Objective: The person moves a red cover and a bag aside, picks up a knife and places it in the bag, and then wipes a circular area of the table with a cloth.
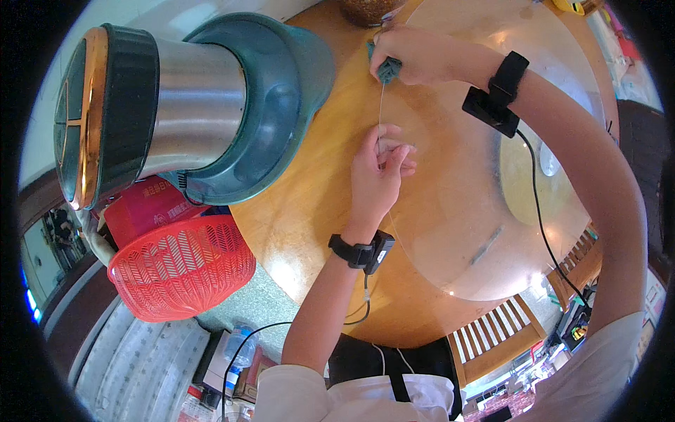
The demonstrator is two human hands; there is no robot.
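Observation:
My right hand [401,55] grips a crumpled grey-green cloth [389,70] against the edge of a clear round turntable [448,184], at the far side of a round wooden table [311,211]. Closer to me, my left hand [382,163] lies at the same rim with its fingers curled around the edge. The thumb is on top, and some fingers look hazy, as if seen through the clear disc. A black strap with a small black device [490,111] is on my right wrist, and a similar one [364,250] is on my left.
On the left stands a steel and black appliance [195,105] on a grey-green base [274,116]. A red plastic basket [184,269] sits beside a red box [158,205]. A brown pot [369,10] is at the far edge. Wooden slatted chairs [495,337] stand close by. Black cables [538,200] trail from both wrists.

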